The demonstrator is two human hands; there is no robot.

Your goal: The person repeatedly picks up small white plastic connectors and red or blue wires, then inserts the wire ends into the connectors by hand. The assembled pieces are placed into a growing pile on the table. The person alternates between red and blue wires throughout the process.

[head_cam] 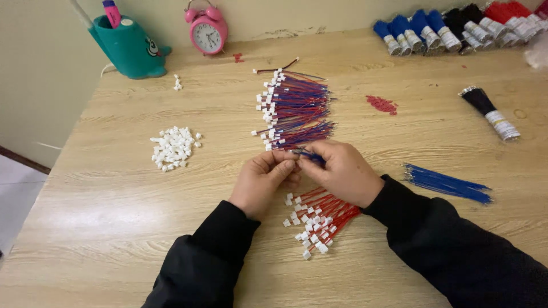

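My left hand [262, 179] and my right hand [342, 171] meet at the middle of the wooden table [114, 205]. The right hand pinches a blue wire [311, 155] whose end goes to the left fingertips; whatever small part the left fingers hold is hidden. Just beyond the hands lies a pile of red-and-blue wire pairs with white connectors [294, 108]. Under my wrists sits a bunch of red wires with white connectors [319, 219].
A heap of loose white connectors [173, 148] lies left. Loose blue wires [445, 183] lie right. A black wire bundle [491, 109] and rows of blue, black and red bundles [456, 25] sit far right. A teal pen holder [128, 45] and pink alarm clock [206, 31] stand at the back.
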